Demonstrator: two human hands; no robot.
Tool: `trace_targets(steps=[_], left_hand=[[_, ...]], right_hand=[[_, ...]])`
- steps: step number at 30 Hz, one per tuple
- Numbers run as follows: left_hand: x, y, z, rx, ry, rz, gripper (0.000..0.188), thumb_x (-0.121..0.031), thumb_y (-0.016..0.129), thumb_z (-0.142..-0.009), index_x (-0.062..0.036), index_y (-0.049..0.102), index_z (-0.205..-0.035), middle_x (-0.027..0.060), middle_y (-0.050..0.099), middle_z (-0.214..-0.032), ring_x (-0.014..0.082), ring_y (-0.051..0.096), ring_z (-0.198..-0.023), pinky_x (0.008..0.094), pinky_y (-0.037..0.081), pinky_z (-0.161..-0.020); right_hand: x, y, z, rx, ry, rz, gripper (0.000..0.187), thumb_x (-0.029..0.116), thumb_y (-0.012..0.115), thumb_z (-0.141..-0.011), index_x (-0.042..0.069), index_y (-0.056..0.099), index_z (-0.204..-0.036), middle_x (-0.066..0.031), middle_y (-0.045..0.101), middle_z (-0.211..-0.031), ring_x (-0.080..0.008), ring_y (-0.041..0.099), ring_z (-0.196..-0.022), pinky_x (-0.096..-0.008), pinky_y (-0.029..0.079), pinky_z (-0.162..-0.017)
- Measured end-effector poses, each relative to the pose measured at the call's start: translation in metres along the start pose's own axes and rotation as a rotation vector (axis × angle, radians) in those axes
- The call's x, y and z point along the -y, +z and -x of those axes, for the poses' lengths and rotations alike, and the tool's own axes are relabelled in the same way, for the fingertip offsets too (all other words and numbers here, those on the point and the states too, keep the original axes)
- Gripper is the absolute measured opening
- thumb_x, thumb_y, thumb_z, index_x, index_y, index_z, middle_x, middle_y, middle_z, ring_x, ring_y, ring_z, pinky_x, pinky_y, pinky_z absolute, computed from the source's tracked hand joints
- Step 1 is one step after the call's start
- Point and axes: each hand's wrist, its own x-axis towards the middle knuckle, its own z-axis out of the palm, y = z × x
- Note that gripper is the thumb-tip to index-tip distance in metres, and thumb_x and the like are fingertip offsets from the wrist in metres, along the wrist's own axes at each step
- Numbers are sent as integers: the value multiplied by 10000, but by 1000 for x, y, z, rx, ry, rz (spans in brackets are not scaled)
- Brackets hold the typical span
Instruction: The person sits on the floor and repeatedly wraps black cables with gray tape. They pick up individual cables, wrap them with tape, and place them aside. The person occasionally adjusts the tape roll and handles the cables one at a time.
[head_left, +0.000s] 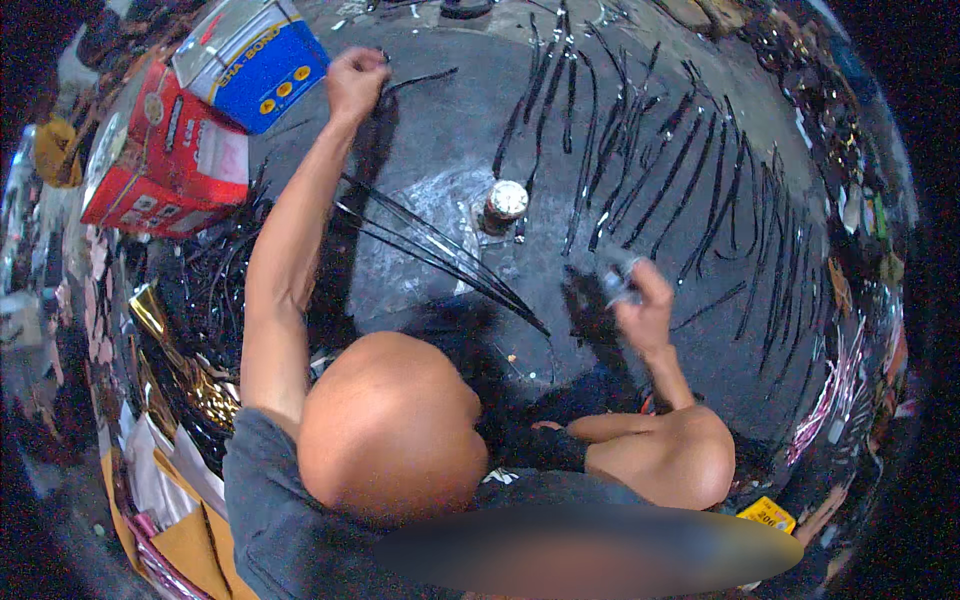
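Observation:
My left hand (358, 82) is raised at the far left, close to the blue box (265, 75), with its fingers curled into a pinch. Whatever is between its fingertips is too small to name. One thin black strip (425, 77) runs right from beside that hand. On the right, my right hand (645, 305) is closed on a small silvery, see-through object (618, 282), smeared by motion. A short can with a whitish top (507, 200) stands between my hands on the dark work surface (420, 290). Long black strips (450, 255) lie bundled in front of my knee.
Rows of thin black strips (710, 180) spread across the far and right side. A red and white carton (185, 160) stands beside the blue box at the left. Tangled black material, gold foil (195, 375) and brown card lie near my left side. A yellow packet (768, 515) lies at lower right.

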Motion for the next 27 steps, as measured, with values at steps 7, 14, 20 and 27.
trace_targets(steps=[7, 14, 20, 27], left_hand=[[-290, 4, 114, 672, -191, 1077, 406, -99, 687, -830, -26, 571, -1212, 82, 695, -933, 46, 572, -633, 244, 515, -715], [-301, 19, 190, 907, -312, 1095, 198, -76, 673, -862, -4, 664, -1046, 84, 698, -918, 92, 606, -687, 210, 493, -652], [-236, 22, 199, 571, -668, 1051, 229, -88, 629, -901, -15, 607, -1118, 80, 674, -864, 94, 595, -643, 192, 487, -580], [-203, 16, 200, 408, -529, 663, 281, -236, 579, -953, -30, 665, -1124, 2, 619, -813, 71, 505, -636, 211, 407, -567]], right_hand=[[73, -65, -81, -291, -97, -503, 386, 217, 531, -962, -5, 569, -1276, -96, 649, -1193, -197, 602, -1097, -330, 429, -993], [56, -32, -40, 445, 398, -1166, 387, 383, 423, -991, 63, 588, -1134, -21, 597, -824, -101, 549, -747, -267, 415, -668], [16, 2, 6, 65, 295, -342, 280, 215, 460, -960, 25, 538, -1150, -94, 616, -790, -247, 595, -683, -362, 483, -665], [16, 4, 33, -9, 330, -194, 331, 41, 443, -919, -34, 490, -1238, -127, 625, -1122, -233, 600, -1020, -341, 456, -908]])
